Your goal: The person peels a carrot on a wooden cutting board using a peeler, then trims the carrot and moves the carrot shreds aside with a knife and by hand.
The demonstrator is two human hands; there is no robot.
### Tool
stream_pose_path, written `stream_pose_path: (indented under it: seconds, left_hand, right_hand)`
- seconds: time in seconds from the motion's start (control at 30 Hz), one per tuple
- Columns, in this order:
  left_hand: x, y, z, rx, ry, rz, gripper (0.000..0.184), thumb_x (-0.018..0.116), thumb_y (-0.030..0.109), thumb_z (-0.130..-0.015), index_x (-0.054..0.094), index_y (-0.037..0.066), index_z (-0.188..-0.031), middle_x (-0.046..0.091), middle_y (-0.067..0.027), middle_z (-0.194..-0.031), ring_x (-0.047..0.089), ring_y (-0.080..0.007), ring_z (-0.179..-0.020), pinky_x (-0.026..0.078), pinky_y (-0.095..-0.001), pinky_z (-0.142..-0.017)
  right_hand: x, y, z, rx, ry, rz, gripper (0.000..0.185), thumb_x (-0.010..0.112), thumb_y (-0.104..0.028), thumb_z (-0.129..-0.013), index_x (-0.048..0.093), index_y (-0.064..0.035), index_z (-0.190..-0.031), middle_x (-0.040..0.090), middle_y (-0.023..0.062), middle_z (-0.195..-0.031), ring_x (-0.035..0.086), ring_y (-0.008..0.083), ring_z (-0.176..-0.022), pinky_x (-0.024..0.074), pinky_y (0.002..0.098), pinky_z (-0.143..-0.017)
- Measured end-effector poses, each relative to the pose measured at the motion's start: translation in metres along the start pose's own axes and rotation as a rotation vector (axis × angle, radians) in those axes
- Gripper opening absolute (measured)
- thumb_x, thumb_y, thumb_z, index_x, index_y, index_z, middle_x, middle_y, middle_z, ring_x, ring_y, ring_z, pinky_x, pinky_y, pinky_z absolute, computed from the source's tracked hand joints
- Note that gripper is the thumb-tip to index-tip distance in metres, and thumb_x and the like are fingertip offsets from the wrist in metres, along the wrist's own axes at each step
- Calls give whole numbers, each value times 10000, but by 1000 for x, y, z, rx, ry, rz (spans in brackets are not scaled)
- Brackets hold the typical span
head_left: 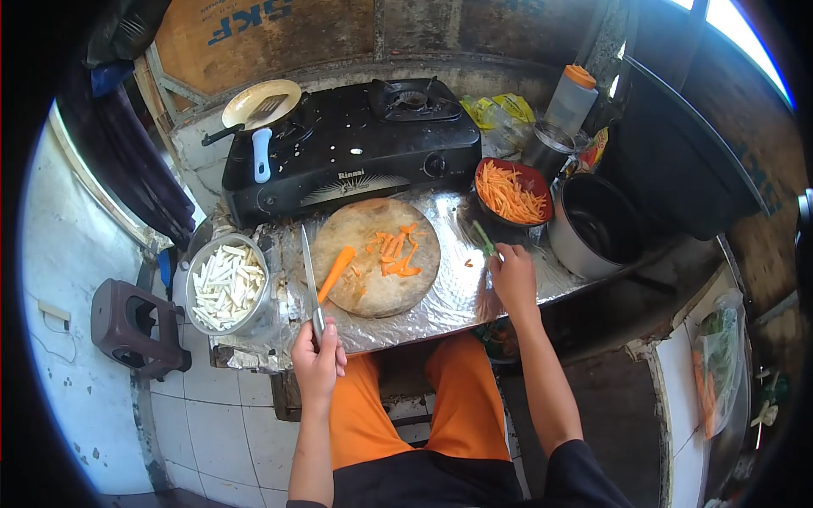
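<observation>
My left hand (pixel 317 359) is closed round the handle of a knife (pixel 308 269), whose blade points up and away beside the round wooden board (pixel 364 222). On the board lie a piece of carrot (pixel 337 273) and several orange peelings (pixel 396 251). My right hand (pixel 511 273) is closed at the foil-covered counter, right of the board, with its fingertips on a small green-handled tool (pixel 483 239). Behind that hand, a dark red bowl (pixel 549 191) holds shredded carrot (pixel 510 193). White cut strips (pixel 227 286) fill a clear container (pixel 193 315) at the left.
A black two-burner stove (pixel 339 152) stands behind the board, with a pan (pixel 246 103) on its left burner. At the right are a pot (pixel 576 245), a metal mug (pixel 546 151) and an orange-capped bottle (pixel 569 103). A brown stool (pixel 127 326) stands at the lower left.
</observation>
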State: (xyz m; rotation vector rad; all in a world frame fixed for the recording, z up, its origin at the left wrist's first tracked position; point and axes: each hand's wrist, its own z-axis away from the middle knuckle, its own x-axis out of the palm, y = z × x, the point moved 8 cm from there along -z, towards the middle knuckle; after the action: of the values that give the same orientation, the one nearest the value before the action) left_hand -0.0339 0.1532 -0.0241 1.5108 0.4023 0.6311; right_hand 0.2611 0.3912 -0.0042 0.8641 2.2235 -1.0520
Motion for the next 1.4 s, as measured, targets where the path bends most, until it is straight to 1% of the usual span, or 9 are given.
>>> stream_pose_path:
  seconds: [0.33, 0.43, 0.5, 0.63, 0.7, 0.83, 0.93, 1.17, 1.4]
  left_hand:
    - [-10, 4, 2, 59, 182, -145, 154, 623, 142, -975, 546, 19, -1029, 531, 5, -675, 462, -29, -459, 341, -185, -360]
    - [-30, -13, -13, -4, 225, -307, 198, 687, 123, -916, 545, 16, -1004, 540, -19, -671, 510, -82, -497, 413, -264, -421]
    - [-28, 5, -20, 507, 332, -704, 275, 748, 120, -850, 542, -3, -984, 593, -80, -718, 596, -199, -604, 486, -361, -565]
    - [-21, 6, -45, 528, 412, -850, 341, 782, 115, -801, 551, -28, -1008, 647, -137, -813, 644, -301, -748, 500, -421, -702]
    - [-17, 13, -51, 526, 424, -832, 382, 782, 152, -812, 567, -64, -1041, 668, -205, -883, 630, -461, -862, 512, -457, -781]
    - [-30, 1, -61, 387, 397, -814, 338, 766, 121, -832, 575, -31, -1066, 686, -161, -903, 697, -272, -775, 529, -386, -640]
    - [-46, -28, -68, 124, 332, -390, 205, 683, 108, -917, 571, -7, -1044, 681, -92, -908, 706, -126, -649, 451, -228, -376]
    - [-40, -14, -61, 110, 311, -253, 141, 669, 87, -924, 556, 9, -956, 669, -73, -771, 704, -126, -642, 479, -244, -402]
    - [-41, -15, -60, 97, 314, -247, 139, 660, 85, -927, 544, 10, -941, 666, -72, -764, 697, -126, -631, 495, -255, -412]
  right_hand:
    - [40, -17, 9, -55, -150, -32, 117, 668, -116, -866, 724, -49, -944, 669, 153, -933, 631, 362, -904, 509, 457, -806]
    - [37, -25, 8, -42, -102, -66, 86, 670, -95, -866, 715, -33, -904, 675, 163, -909, 646, 354, -870, 518, 440, -776]
    - [47, -35, -2, -31, -119, -222, 77, 668, -77, -864, 711, -26, -903, 679, 166, -896, 656, 351, -850, 524, 426, -760]
    - [75, -91, -42, -182, -231, -389, 115, 642, -45, -869, 704, -8, -959, 699, 168, -934, 684, 342, -850, 544, 406, -748]
    - [102, -110, -65, -211, -279, -328, 133, 627, -49, -870, 706, -6, -967, 701, 161, -981, 684, 344, -870, 547, 415, -764]
    - [149, -134, -66, -384, -400, -139, 206, 583, -58, -877, 701, 12, -1031, 694, 155, -1062, 664, 377, -955, 534, 429, -852]
    - [146, -152, -52, -492, -385, -175, 239, 615, -119, -868, 696, -2, -1061, 686, 145, -1077, 652, 361, -1011, 527, 422, -890]
    - [121, -164, -22, -490, -645, -54, 453, 698, -378, -857, 651, -79, -1194, 643, 83, -1217, 603, 302, -1160, 475, 436, -956]
    - [136, -179, -26, -638, -485, -29, 491, 698, -388, -868, 628, -81, -1245, 603, 96, -1266, 559, 281, -1215, 472, 431, -962]
